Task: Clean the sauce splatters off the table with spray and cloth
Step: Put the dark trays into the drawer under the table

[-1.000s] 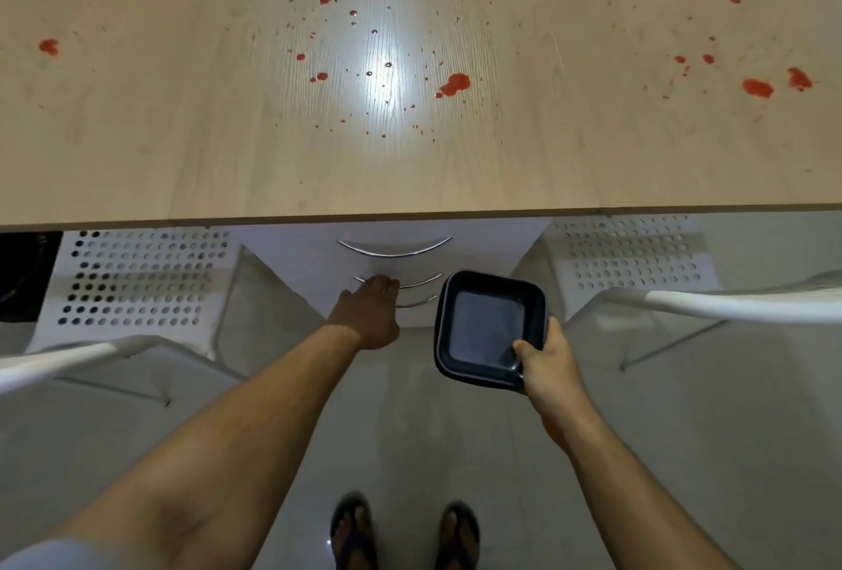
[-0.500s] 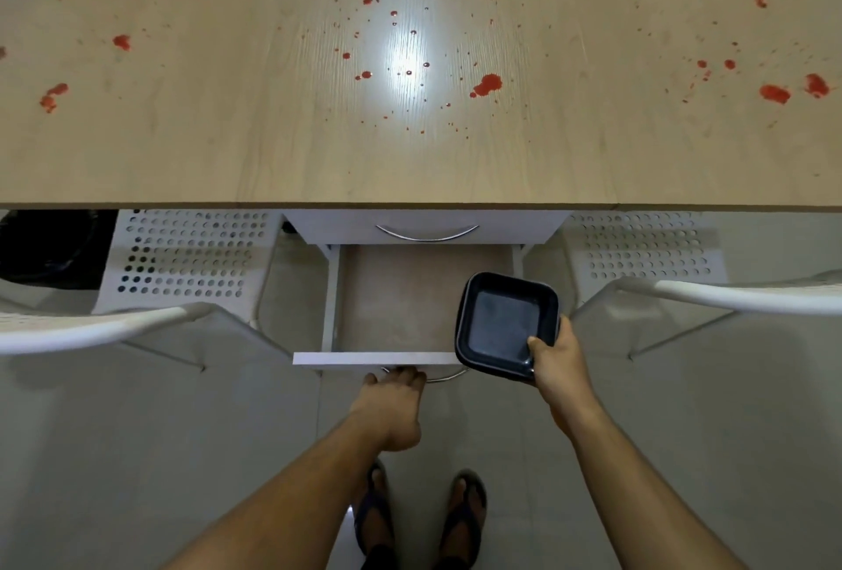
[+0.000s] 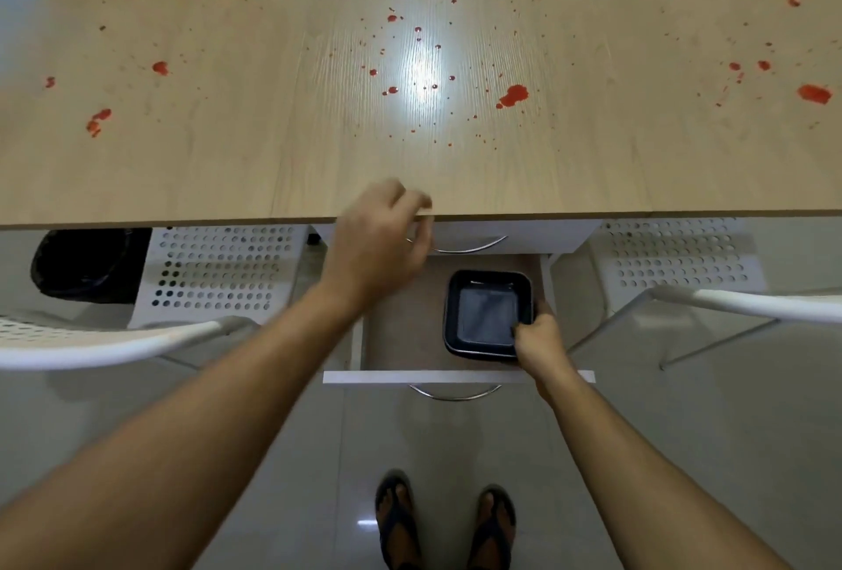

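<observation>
table (image 3: 136,177) top runs the full width, light wood grain, red sauce splatters (image 3: 513,95) all over it: blobs far left, a spray of fine dots round the glare in the middle, more blobs far right. spray and cloth not in view.

left to right below the edge: dark bin (image 3: 86,264) under the table at far left, white perforated chair (image 3: 218,268) next to it, its curved backrest sweeping across the lower left. left hand (image 3: 380,241) is raised in front of the table's near edge, blurred, fingers loosely curled, holding nothing; fingertips overlap the edge, can't tell if they touch it.

centre: white drawer unit under the table, upper drawer closed with a curved metal handle (image 3: 469,245), lower drawer (image 3: 401,323) pulled out, brown floor inside. black square tray (image 3: 487,309) sits in the right half of that drawer, looks like two nested. right hand (image 3: 540,337) grips the tray's near-right corner, thumb over the rim on the inside, fingers curled under the outer edge. can't tell if the tray rests on the drawer floor or is held just above it.

right: second white perforated chair (image 3: 674,255), backrest at the right edge.

bottom centre: two feet in dark sandals (image 3: 398,519) on pale glossy floor tiles.
</observation>
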